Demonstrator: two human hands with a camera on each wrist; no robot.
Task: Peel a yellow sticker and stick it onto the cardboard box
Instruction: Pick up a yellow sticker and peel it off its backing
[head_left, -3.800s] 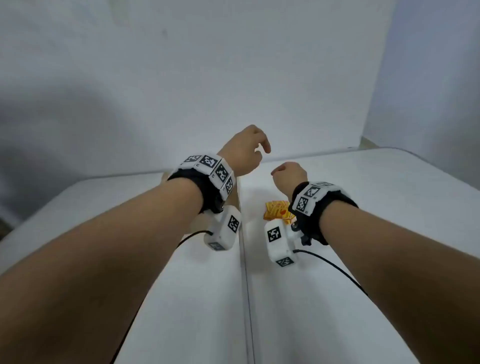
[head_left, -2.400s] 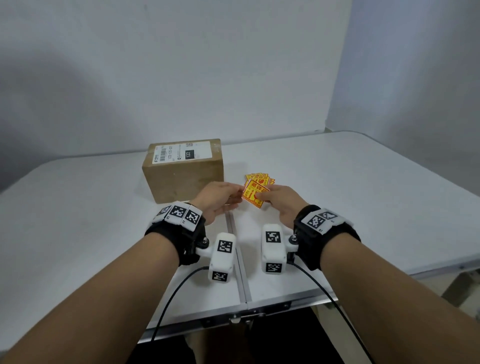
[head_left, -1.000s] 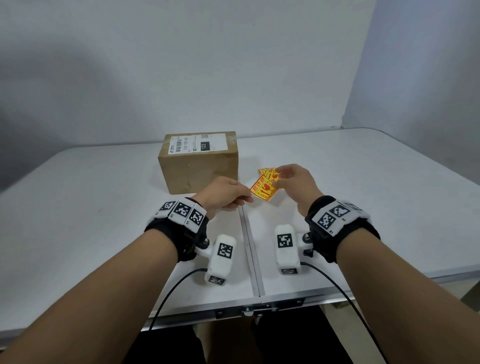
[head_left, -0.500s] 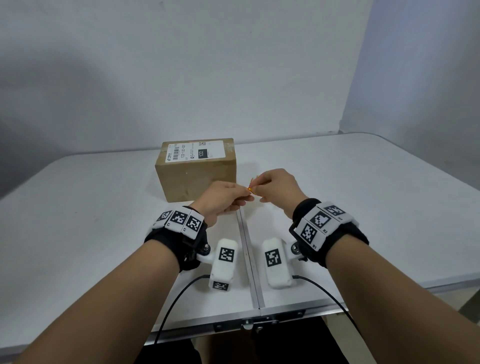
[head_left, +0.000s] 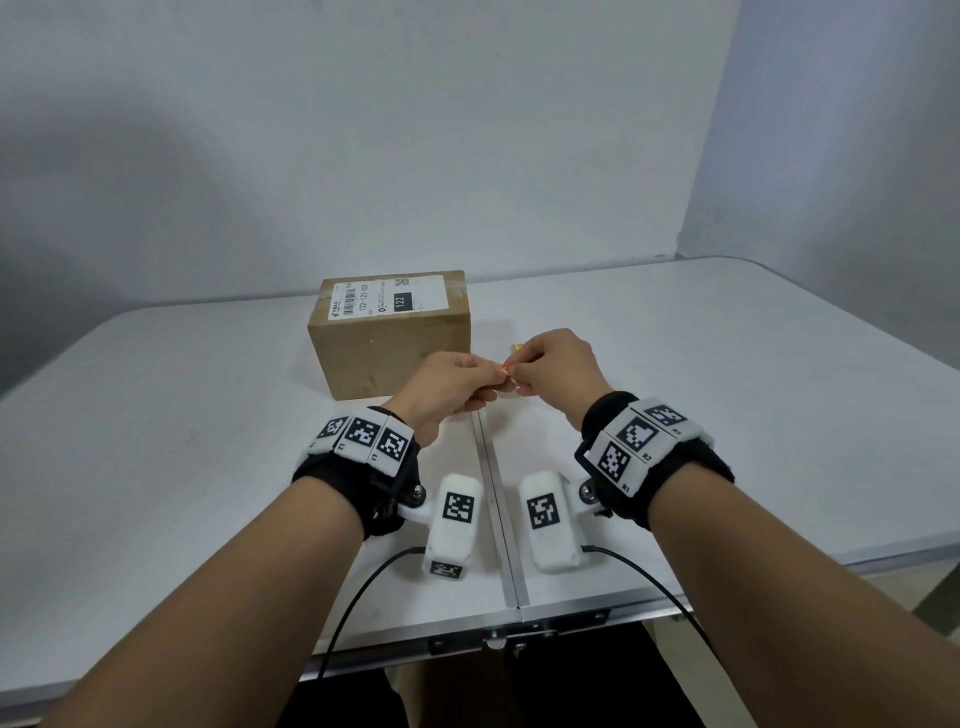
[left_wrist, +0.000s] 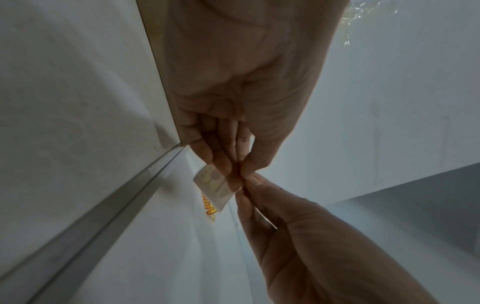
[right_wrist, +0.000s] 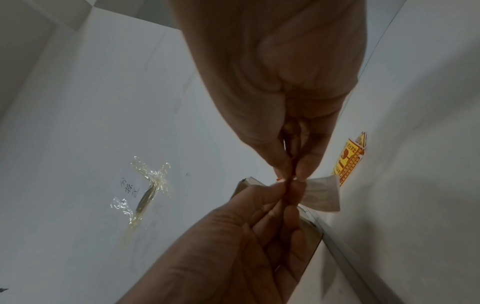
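Observation:
A brown cardboard box (head_left: 389, 340) with a white shipping label on top stands on the table behind my left hand. Just in front of it, both hands meet over the table seam. My left hand (head_left: 491, 382) and right hand (head_left: 514, 376) pinch one yellow sticker (head_left: 505, 370), seen edge-on from the head. In the left wrist view its white backing (left_wrist: 213, 183) hangs below my left hand (left_wrist: 233, 170). The right wrist view shows my right hand (right_wrist: 289, 172) pinching its corner next to the backing (right_wrist: 322, 193). A pile of yellow stickers (right_wrist: 348, 162) lies on the table beyond.
The white folding table (head_left: 701, 364) has a metal seam (head_left: 493, 499) running toward me between my wrists. White walls stand close behind and to the right. A scrap of clear tape with a handwritten note (right_wrist: 145, 185) shows on the white surface in the right wrist view.
The sticker, held flat and face-up a second ago, is now edge-on between my fingertips. My right hand has closed in against my left; over the last half second both barely moved.

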